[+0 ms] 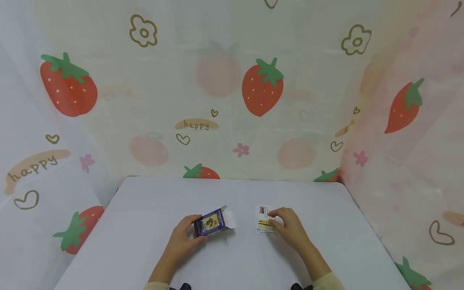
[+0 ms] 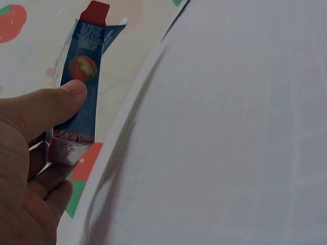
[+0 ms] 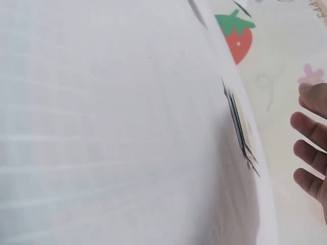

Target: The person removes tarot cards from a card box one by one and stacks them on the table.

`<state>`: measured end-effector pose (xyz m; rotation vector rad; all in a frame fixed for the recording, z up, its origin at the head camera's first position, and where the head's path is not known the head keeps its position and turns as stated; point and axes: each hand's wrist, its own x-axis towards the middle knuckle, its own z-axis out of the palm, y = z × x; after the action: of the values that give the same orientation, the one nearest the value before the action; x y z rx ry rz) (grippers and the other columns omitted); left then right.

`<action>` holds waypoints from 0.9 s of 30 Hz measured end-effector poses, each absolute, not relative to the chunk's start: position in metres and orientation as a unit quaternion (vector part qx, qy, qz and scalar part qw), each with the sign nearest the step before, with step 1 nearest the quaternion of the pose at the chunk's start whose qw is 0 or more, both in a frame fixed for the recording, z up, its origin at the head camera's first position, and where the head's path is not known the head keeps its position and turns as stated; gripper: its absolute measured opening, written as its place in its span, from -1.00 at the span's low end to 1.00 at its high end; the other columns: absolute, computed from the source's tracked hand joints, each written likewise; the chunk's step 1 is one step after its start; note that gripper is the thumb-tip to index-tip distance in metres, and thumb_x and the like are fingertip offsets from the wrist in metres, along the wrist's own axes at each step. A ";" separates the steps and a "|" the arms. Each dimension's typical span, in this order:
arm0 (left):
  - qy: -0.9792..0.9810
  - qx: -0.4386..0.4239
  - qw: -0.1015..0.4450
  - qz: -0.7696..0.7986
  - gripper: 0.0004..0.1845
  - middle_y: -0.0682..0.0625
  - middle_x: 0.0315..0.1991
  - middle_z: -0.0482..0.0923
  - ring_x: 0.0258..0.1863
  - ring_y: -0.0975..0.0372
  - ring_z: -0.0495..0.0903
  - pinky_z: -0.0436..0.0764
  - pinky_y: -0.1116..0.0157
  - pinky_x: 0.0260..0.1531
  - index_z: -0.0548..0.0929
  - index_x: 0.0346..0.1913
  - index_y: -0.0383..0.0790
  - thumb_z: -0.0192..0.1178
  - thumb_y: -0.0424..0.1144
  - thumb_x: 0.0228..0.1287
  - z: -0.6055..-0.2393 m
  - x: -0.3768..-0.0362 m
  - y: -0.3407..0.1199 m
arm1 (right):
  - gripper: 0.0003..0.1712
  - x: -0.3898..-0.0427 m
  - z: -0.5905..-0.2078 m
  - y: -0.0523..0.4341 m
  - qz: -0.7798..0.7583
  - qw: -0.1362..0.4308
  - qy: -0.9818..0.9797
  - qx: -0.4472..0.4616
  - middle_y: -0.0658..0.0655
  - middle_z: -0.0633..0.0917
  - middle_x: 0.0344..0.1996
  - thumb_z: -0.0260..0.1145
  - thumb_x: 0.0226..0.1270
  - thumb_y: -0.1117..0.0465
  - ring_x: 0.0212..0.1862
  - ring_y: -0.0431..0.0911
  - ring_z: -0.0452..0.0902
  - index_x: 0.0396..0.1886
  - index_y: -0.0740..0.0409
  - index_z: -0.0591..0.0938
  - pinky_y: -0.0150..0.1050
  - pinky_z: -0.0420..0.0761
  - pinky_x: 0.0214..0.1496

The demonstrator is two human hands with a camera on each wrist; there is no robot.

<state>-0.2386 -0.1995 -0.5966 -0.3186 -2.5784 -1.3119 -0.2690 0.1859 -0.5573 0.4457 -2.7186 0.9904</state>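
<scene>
On the white table (image 1: 145, 241), a person's left hand (image 1: 183, 237) grips a small blue card box (image 1: 211, 222), thumb pressed on its face, its flap open toward the middle. Just right of it, the right hand (image 1: 290, 227) rests its fingers (image 1: 276, 213) on a slightly fanned stack of cards (image 1: 262, 220), seemingly pinching them. Cards appear out; the box looks emptied. Strawberry-print curtains (image 1: 261, 86) surround the table.

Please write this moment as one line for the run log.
left hand: holds dark blue cardboard card box, flap open | right hand: fingertips on small stack of playing cards | surface: white table
</scene>
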 end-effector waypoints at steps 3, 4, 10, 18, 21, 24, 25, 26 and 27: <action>-0.886 -0.102 0.103 -0.440 -0.20 -0.01 0.32 0.54 0.38 0.03 0.48 0.43 -0.05 0.46 0.55 0.34 -0.08 0.64 -0.19 -0.03 -0.593 -0.243 -0.196 | -0.78 -0.263 -0.558 0.188 0.335 0.123 -0.921 0.158 -0.01 0.74 -0.06 0.49 0.30 0.22 0.15 0.02 0.56 -0.07 0.01 0.75 0.06 0.57 0.27; -0.888 -0.100 0.101 -0.437 -0.21 -0.01 0.32 0.54 0.38 0.03 0.48 0.43 -0.04 0.45 0.54 0.34 -0.07 0.63 -0.20 -0.02 -0.592 -0.244 -0.195 | -0.78 -0.261 -0.559 0.189 0.335 0.127 -0.920 0.160 -0.02 0.74 -0.06 0.49 0.29 0.21 0.14 0.01 0.56 -0.07 0.01 0.75 0.06 0.58 0.26; -0.899 -0.103 0.088 -0.417 -0.22 -0.07 0.32 0.54 0.38 -0.01 0.48 0.45 -0.07 0.43 0.53 0.35 -0.12 0.61 -0.22 0.01 -0.586 -0.253 -0.188 | -0.76 -0.253 -0.563 0.195 0.332 0.134 -0.920 0.159 -0.04 0.74 -0.06 0.50 0.28 0.20 0.13 0.00 0.57 -0.06 0.01 0.75 0.06 0.58 0.25; -0.905 -0.116 0.056 -0.406 -0.25 -0.11 0.34 0.52 0.39 -0.04 0.45 0.44 -0.11 0.43 0.51 0.38 -0.14 0.57 -0.19 0.09 -0.583 -0.265 -0.178 | -0.73 -0.245 -0.566 0.201 0.331 0.136 -0.919 0.165 -0.06 0.75 -0.04 0.52 0.26 0.19 0.13 -0.02 0.57 -0.05 0.04 0.75 0.06 0.59 0.24; -0.905 -0.114 0.049 -0.406 -0.25 -0.11 0.35 0.51 0.40 -0.04 0.44 0.43 -0.10 0.44 0.51 0.38 -0.14 0.56 -0.19 0.10 -0.582 -0.269 -0.175 | -0.74 -0.243 -0.566 0.202 0.326 0.141 -0.920 0.167 -0.08 0.75 -0.04 0.52 0.26 0.18 0.12 -0.04 0.58 -0.06 0.00 0.75 0.05 0.60 0.23; -0.906 -0.114 0.043 -0.406 -0.24 -0.14 0.35 0.51 0.40 -0.07 0.43 0.42 -0.10 0.45 0.51 0.38 -0.16 0.56 -0.20 0.09 -0.579 -0.272 -0.173 | -0.74 -0.240 -0.566 0.203 0.322 0.144 -0.920 0.168 -0.10 0.75 -0.05 0.53 0.25 0.19 0.11 -0.06 0.58 -0.07 -0.06 0.74 0.04 0.61 0.22; -0.906 -0.114 0.041 -0.406 -0.25 -0.15 0.35 0.50 0.40 -0.08 0.43 0.41 -0.11 0.45 0.51 0.37 -0.17 0.56 -0.21 0.09 -0.579 -0.273 -0.173 | -0.73 -0.239 -0.566 0.203 0.322 0.146 -0.920 0.169 -0.10 0.75 -0.05 0.54 0.24 0.20 0.11 -0.06 0.58 -0.07 -0.08 0.74 0.04 0.60 0.22; -0.906 -0.115 0.039 -0.405 -0.24 -0.16 0.35 0.50 0.40 -0.08 0.43 0.41 -0.12 0.45 0.51 0.37 -0.18 0.56 -0.21 0.08 -0.578 -0.274 -0.173 | -0.73 -0.238 -0.566 0.203 0.322 0.146 -0.920 0.170 -0.10 0.75 -0.05 0.54 0.23 0.21 0.11 -0.06 0.57 -0.08 -0.08 0.74 0.04 0.60 0.21; -0.906 -0.115 0.036 -0.406 -0.24 -0.16 0.35 0.50 0.40 -0.08 0.43 0.41 -0.12 0.45 0.51 0.37 -0.19 0.57 -0.21 0.08 -0.578 -0.275 -0.172 | -0.72 -0.237 -0.566 0.204 0.321 0.149 -0.919 0.172 -0.10 0.74 -0.05 0.54 0.23 0.21 0.11 -0.05 0.57 -0.07 -0.08 0.74 0.04 0.60 0.21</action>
<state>-0.2754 -0.1723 -0.5780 -0.3541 -2.7830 -1.2474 -0.2370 0.2039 -0.5664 0.4943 -2.6435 0.9231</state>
